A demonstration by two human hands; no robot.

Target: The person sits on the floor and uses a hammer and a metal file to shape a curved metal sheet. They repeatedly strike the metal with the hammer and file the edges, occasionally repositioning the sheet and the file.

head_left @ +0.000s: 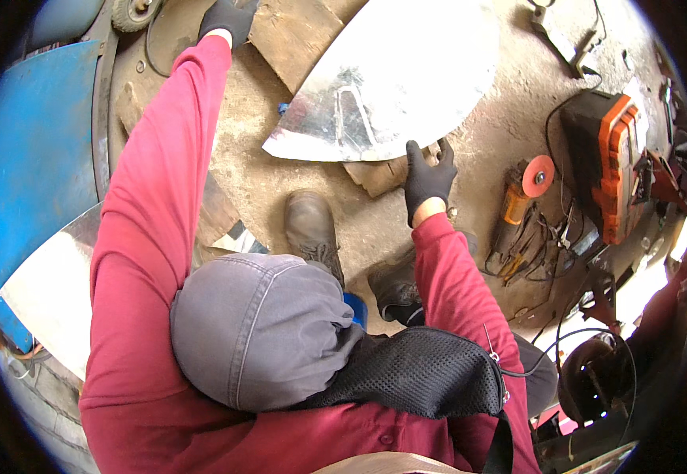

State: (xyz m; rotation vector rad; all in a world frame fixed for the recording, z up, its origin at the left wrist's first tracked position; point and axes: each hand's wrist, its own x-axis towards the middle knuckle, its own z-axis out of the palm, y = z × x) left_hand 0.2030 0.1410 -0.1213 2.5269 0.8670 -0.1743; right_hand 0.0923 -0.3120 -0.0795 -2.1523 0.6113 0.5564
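Observation:
A large curved sheet of shiny metal lies at the top middle, over wooden boards on the rough floor. My right hand, in a dark grey glove, is at the sheet's near edge. Its thumb meets the rim, and the fingers are spread apart beside a wooden piece under the sheet. Far to the upper left, my left hand, gloved alike, reaches beside a wooden board. The picture's edge cuts off part of that hand, so its grip does not show.
An orange angle grinder with a red disc lies right, among cables. Beyond it stands a black and orange toolbox. A clamp-like metal tool lies upper right. Blue metal panels and another shiny sheet are at left. My boots stand near the middle.

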